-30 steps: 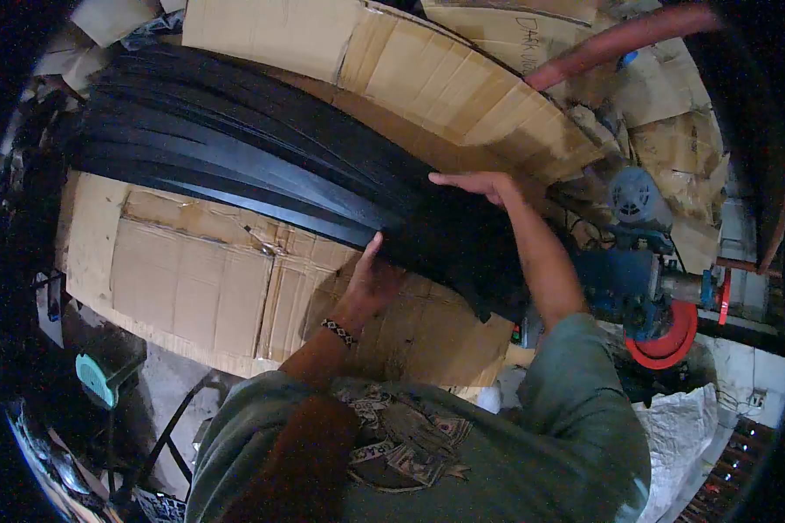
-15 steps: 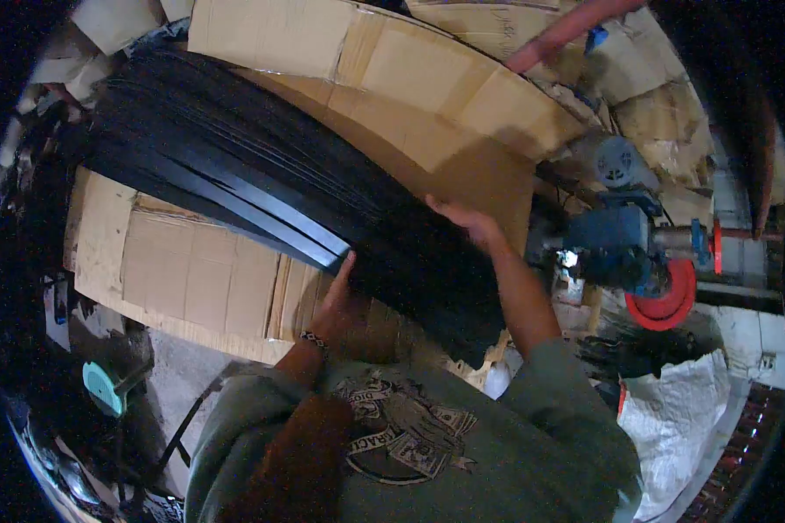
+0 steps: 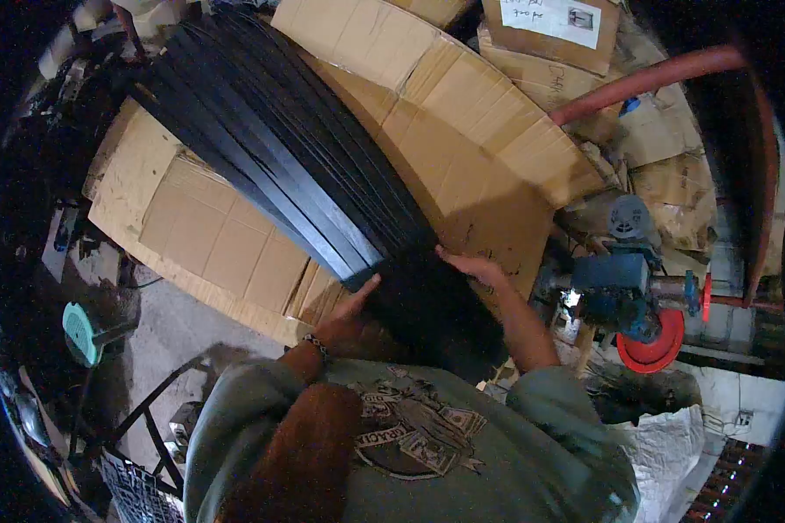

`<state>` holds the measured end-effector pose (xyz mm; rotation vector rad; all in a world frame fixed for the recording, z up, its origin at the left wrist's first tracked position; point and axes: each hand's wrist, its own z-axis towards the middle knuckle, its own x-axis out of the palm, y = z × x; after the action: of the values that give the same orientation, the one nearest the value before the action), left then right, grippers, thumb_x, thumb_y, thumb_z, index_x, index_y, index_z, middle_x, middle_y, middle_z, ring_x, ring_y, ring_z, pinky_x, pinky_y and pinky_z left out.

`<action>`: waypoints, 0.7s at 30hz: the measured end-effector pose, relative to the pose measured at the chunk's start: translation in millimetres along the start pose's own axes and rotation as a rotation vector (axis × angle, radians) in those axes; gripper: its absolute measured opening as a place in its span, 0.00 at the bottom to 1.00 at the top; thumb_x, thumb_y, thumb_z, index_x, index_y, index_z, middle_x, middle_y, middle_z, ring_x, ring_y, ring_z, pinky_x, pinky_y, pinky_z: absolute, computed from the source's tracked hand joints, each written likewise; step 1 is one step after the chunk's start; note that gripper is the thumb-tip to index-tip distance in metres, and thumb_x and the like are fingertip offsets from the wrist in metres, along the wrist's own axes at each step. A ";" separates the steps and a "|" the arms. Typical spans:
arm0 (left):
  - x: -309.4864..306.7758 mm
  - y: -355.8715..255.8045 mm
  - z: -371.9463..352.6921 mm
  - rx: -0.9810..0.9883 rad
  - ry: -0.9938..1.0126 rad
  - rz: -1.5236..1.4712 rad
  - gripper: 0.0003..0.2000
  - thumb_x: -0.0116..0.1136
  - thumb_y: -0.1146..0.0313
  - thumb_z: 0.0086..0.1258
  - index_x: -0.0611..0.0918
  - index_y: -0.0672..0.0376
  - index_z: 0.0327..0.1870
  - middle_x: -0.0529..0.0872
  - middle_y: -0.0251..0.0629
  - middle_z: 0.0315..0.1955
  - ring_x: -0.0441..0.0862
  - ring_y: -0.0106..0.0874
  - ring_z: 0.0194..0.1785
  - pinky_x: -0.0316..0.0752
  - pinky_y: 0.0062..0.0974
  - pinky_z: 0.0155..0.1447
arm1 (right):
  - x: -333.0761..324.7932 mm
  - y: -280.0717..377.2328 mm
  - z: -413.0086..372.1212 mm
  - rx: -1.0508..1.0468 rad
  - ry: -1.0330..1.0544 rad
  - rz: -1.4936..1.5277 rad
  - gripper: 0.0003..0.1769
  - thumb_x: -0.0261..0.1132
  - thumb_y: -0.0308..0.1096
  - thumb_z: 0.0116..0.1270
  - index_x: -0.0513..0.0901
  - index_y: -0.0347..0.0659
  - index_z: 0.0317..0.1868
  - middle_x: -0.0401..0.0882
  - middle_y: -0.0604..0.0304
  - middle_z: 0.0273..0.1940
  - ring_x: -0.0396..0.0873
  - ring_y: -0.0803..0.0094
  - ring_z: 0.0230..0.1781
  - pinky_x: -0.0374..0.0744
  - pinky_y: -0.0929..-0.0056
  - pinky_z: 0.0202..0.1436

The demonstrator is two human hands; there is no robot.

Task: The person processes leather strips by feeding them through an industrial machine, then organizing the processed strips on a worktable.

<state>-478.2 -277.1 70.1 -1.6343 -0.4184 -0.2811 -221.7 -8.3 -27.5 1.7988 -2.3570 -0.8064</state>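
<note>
A long bundle of black flat strips (image 3: 301, 166) runs from the upper left down to my waist, its strips fanned at the far part and packed together near me. Some of the strips shine bluish-grey. My left hand (image 3: 347, 318), with a patterned band at the wrist, grips the near left edge, thumb on top and the other fingers hidden. On the opposite edge my right hand (image 3: 480, 272) presses against the bundle, its fingers partly out of sight. Under the strips lies flattened cardboard (image 3: 227, 248).
To the right stands a blue machine (image 3: 610, 277) with a red wheel (image 3: 652, 342). A red pipe (image 3: 654, 83) crosses the upper right, near stacked cardboard boxes (image 3: 549, 35). A white sack (image 3: 667, 453) lies at lower right; a green round stool-like seat (image 3: 82, 333) is at left.
The view has shifted, and the bundle now lies more steeply across it. My right hand has come from lying outstretched over the strips to the bundle's right edge. My left hand keeps its hold.
</note>
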 end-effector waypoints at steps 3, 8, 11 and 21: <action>-9.0 7.2 -0.9 -0.005 0.021 -0.012 0.32 0.62 0.49 0.73 0.71 0.56 0.72 0.74 0.35 0.70 0.67 0.36 0.74 0.58 0.39 0.79 | 11.0 1.5 -5.0 -0.174 -0.282 -0.072 0.46 0.58 0.69 0.69 0.69 0.43 0.74 0.69 0.59 0.72 0.65 0.64 0.72 0.64 0.64 0.74; -10.1 17.6 -13.2 -0.003 0.015 -0.043 0.32 0.62 0.49 0.73 0.71 0.57 0.72 0.74 0.36 0.70 0.67 0.36 0.74 0.59 0.40 0.78 | 45.9 45.0 -82.5 -0.017 -0.160 0.302 0.49 0.59 0.71 0.68 0.65 0.43 0.76 0.65 0.59 0.75 0.62 0.63 0.75 0.63 0.60 0.75; -16.1 16.9 -31.6 -0.010 0.020 -0.042 0.32 0.62 0.49 0.73 0.71 0.57 0.72 0.74 0.36 0.70 0.68 0.37 0.73 0.59 0.40 0.78 | 51.5 26.9 -72.5 0.038 -0.065 0.238 0.50 0.60 0.71 0.67 0.64 0.43 0.77 0.63 0.59 0.76 0.62 0.62 0.75 0.62 0.58 0.76; -10.6 102.6 -26.5 -0.446 -0.343 -0.821 0.32 0.53 0.43 0.76 0.70 0.56 0.72 0.77 0.38 0.67 0.72 0.37 0.70 0.63 0.42 0.76 | 67.9 -28.4 -35.3 0.066 0.246 0.363 0.52 0.65 0.69 0.63 0.65 0.39 0.75 0.69 0.55 0.73 0.66 0.57 0.72 0.61 0.57 0.78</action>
<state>-442.0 -311.8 -23.8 -1.8757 -1.3713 -0.7483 -205.3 -88.3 -27.0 1.3340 -2.4570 -0.4390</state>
